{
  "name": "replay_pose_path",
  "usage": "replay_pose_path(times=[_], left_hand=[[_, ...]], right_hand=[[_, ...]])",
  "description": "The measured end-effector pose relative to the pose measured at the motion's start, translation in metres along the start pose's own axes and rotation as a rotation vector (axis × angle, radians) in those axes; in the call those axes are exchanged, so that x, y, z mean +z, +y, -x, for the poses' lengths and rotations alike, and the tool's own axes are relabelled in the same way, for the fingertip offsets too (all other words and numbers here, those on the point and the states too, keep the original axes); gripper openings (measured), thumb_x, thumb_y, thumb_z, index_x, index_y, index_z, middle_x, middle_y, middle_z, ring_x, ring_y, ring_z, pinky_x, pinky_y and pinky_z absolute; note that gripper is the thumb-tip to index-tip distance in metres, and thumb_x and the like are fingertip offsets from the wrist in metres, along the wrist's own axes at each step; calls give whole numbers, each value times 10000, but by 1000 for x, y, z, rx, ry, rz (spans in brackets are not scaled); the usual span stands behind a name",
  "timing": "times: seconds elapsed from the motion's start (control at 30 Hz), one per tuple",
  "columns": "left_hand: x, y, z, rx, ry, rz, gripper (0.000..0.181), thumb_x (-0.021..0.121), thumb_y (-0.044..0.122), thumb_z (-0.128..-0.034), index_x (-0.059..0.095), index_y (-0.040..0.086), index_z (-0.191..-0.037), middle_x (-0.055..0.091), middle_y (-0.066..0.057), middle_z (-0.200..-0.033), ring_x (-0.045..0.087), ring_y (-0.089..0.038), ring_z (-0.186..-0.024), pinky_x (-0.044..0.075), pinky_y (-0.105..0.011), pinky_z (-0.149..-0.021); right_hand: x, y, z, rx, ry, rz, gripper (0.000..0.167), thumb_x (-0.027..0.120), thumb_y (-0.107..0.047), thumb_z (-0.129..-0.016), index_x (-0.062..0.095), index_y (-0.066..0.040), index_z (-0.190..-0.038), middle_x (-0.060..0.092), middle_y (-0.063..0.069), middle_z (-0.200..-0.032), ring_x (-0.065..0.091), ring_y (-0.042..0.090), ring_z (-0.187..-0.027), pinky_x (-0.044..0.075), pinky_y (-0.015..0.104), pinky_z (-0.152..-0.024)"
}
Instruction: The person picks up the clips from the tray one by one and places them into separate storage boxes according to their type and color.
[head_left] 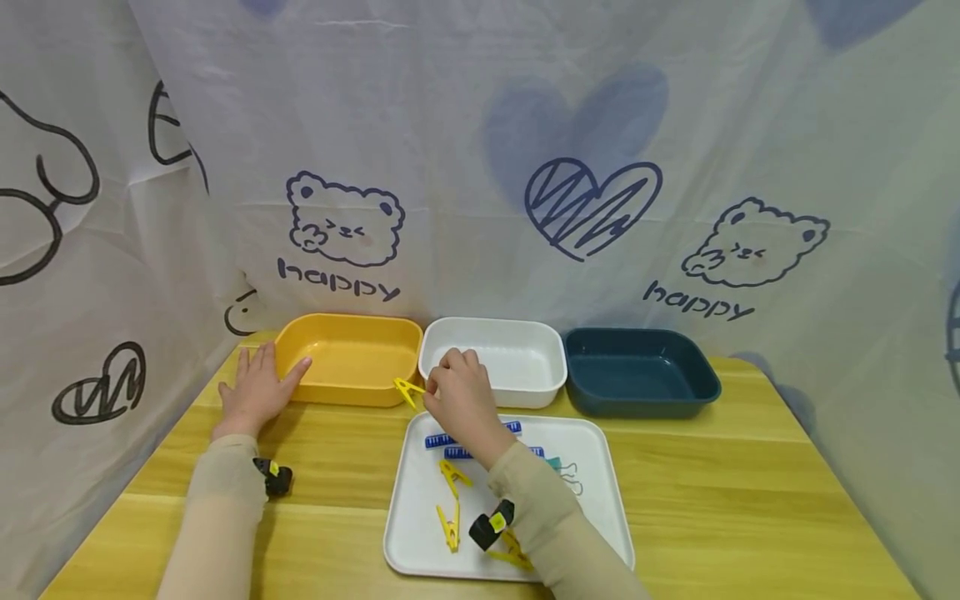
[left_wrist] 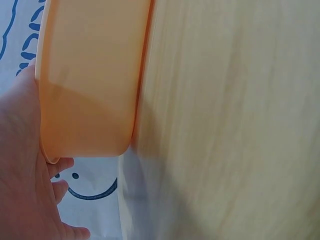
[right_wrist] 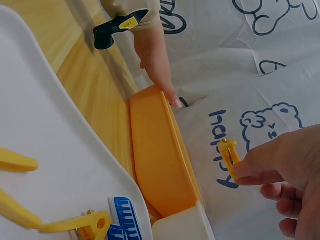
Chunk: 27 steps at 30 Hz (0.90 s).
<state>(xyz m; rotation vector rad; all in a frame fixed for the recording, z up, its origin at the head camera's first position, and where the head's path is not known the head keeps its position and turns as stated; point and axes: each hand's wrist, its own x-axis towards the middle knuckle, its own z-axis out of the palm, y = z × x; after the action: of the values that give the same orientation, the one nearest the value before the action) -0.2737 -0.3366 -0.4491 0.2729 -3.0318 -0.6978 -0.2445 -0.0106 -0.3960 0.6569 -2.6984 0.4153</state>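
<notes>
My right hand (head_left: 467,406) pinches a yellow clip (head_left: 408,391) between thumb and fingertips, above the front edge where the yellow bin (head_left: 352,393) meets the white bin (head_left: 525,398). In the right wrist view the clip (right_wrist: 229,158) is held by one end, clear of the bins. My left hand (head_left: 258,390) rests on the left end of the yellow bin, thumb over its rim and fingers spread outside; the left wrist view shows this hand (left_wrist: 25,155) against the bin's rim (left_wrist: 44,100). More yellow clips (head_left: 450,527) lie on the white tray (head_left: 405,500).
A dark blue bin (head_left: 645,408) stands right of the white one. On the tray are blue piano-patterned strips (head_left: 457,452) and binder clips (head_left: 572,479), partly behind my right arm. A printed cloth (head_left: 465,233) hangs behind the wooden table (head_left: 720,500).
</notes>
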Motion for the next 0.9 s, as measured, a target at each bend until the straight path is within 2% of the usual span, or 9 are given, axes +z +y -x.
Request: replay_pose_path(times=[0.23, 0.57, 0.9], left_hand=[[0, 1, 1, -4, 3, 2, 1051, 237, 767, -913, -16, -36, -1542, 31, -318, -1594, -104, -499, -1470, -3, -850, -997], [0, 1, 0, -3, 1, 0, 1047, 238, 764, -915, -14, -36, -1542, 34, -316, -1595, -99, -498, -1471, 5, -850, -999], [1, -1, -2, -3, -3, 6, 1053, 231, 772, -910, -33, -27, -1543, 22, -317, -1595, -116, -499, -1467, -1, -852, -995]], right_hand=[[8, -1, -12, 14, 15, -19, 117, 709, -221, -848, 691, -183, -739, 577, -4, -965, 467, 179, -921, 425, 303, -778], [22, -7, -26, 80, -17, -26, 141, 719, -265, -869, 673, -187, -762, 530, -18, -977, 430, 164, -958, 402, 280, -802], [35, -12, -41, 99, -20, -61, 195, 717, -272, -871, 642, -180, -717, 503, -22, -936, 417, 162, -953, 369, 267, -777]])
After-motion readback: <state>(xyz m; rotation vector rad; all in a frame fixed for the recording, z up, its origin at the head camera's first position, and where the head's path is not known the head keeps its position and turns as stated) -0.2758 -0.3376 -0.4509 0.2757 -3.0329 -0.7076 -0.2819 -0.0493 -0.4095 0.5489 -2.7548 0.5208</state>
